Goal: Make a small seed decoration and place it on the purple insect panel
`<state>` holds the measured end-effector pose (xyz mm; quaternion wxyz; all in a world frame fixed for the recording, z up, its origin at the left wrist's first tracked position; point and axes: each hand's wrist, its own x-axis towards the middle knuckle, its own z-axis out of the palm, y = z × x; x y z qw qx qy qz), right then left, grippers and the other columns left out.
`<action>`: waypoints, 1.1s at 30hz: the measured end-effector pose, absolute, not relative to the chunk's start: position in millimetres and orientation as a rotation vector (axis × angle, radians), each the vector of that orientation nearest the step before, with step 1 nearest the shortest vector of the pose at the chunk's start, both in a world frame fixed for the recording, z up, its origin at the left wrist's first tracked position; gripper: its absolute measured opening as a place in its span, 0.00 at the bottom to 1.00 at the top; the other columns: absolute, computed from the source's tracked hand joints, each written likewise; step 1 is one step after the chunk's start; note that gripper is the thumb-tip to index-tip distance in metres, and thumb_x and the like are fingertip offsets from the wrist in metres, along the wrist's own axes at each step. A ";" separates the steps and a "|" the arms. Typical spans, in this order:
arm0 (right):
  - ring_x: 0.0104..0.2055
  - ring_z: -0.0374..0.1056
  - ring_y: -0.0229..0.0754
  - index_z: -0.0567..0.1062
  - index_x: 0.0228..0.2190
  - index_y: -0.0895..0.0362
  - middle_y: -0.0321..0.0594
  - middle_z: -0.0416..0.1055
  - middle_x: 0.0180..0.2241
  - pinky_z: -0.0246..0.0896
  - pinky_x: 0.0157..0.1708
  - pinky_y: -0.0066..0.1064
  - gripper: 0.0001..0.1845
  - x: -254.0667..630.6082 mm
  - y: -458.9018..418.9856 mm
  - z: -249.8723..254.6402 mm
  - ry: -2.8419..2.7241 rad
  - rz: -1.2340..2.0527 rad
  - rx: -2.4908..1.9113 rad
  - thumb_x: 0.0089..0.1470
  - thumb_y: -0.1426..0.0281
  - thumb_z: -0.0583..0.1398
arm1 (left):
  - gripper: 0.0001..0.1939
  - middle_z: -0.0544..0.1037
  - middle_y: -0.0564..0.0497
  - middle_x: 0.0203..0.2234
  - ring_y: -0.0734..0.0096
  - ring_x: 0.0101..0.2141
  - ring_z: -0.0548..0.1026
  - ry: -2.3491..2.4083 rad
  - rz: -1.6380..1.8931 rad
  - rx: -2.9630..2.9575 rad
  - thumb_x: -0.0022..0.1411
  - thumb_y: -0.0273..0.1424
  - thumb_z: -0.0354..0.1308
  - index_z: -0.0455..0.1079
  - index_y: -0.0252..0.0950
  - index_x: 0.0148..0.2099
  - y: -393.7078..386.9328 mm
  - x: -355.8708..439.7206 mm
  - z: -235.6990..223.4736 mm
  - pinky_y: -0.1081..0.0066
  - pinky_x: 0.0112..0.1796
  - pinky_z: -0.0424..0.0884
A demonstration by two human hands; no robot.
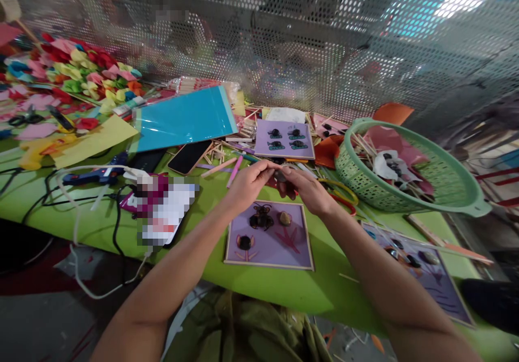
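Both my hands meet above the far edge of a purple picture board [267, 262]. Between the fingertips is a small grey-brown pebble [279, 176], partly covered. My left hand [253, 182] pinches it from the left, and my right hand [305, 186] has its fingers curled around it from the right. Below them on the board lie a dark stone bug figure [261, 218], a tan stone [285, 219] above reddish paper strips, and a black stone flower [244, 243]. The board has a light wooden-stick frame.
A green basket [352, 181] of sticks and paper stands at right, near another purple board [450, 291]. Behind lies a purple card [259, 145] with stone figures. A blue sheet [182, 118], phone [188, 157], glue gun [95, 175] and cables fill the left.
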<state>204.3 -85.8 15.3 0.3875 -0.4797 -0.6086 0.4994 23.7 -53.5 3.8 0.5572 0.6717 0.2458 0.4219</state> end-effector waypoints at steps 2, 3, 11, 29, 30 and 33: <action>0.21 0.59 0.36 0.72 0.19 0.55 0.38 0.69 0.19 0.54 0.23 0.32 0.36 202.7 -86.5 14.2 -1.573 1.207 -1.226 0.58 0.37 0.55 | 0.13 0.79 0.49 0.32 0.68 0.34 0.79 0.569 0.997 1.528 0.72 0.39 0.55 0.73 0.35 0.43 -53.8 24.2 3.6 0.65 0.42 0.78; 0.21 0.59 0.36 0.71 0.19 0.55 0.38 0.68 0.19 0.54 0.23 0.32 0.36 202.1 -86.9 13.3 -1.582 1.172 -1.233 0.58 0.36 0.55 | 0.12 0.79 0.48 0.33 0.68 0.35 0.79 0.567 0.995 1.510 0.71 0.38 0.55 0.73 0.34 0.43 -54.6 24.5 3.7 0.64 0.42 0.78; 0.24 0.59 0.38 0.67 0.18 0.54 0.36 0.66 0.19 0.52 0.28 0.33 0.38 201.5 -90.0 5.8 -1.747 0.890 -1.298 0.64 0.38 0.48 | 0.07 0.80 0.48 0.34 0.66 0.37 0.80 0.635 0.992 1.552 0.70 0.33 0.55 0.72 0.36 0.44 -63.1 28.0 3.3 0.65 0.42 0.77; 0.23 0.58 0.39 0.64 0.18 0.52 0.35 0.64 0.18 0.50 0.29 0.35 0.39 197.0 -90.8 7.6 -1.793 0.703 -1.349 0.63 0.35 0.44 | 0.10 0.79 0.49 0.34 0.67 0.35 0.80 0.622 1.026 1.506 0.71 0.32 0.51 0.73 0.36 0.47 -62.8 31.5 -2.2 0.65 0.42 0.77; 0.23 0.57 0.39 0.64 0.18 0.52 0.35 0.64 0.19 0.50 0.29 0.35 0.39 197.3 -90.7 7.7 -1.795 0.694 -1.348 0.63 0.35 0.44 | 0.10 0.79 0.49 0.33 0.67 0.34 0.80 0.593 1.018 1.464 0.71 0.32 0.51 0.73 0.36 0.47 -62.1 31.9 -2.2 0.65 0.42 0.77; 0.23 0.57 0.39 0.63 0.19 0.51 0.36 0.64 0.19 0.49 0.28 0.35 0.38 197.5 -90.7 8.5 -1.805 0.669 -1.344 0.63 0.35 0.43 | 0.11 0.79 0.50 0.32 0.68 0.34 0.80 0.565 1.008 1.377 0.72 0.35 0.52 0.73 0.35 0.47 -60.9 32.7 -2.5 0.64 0.43 0.78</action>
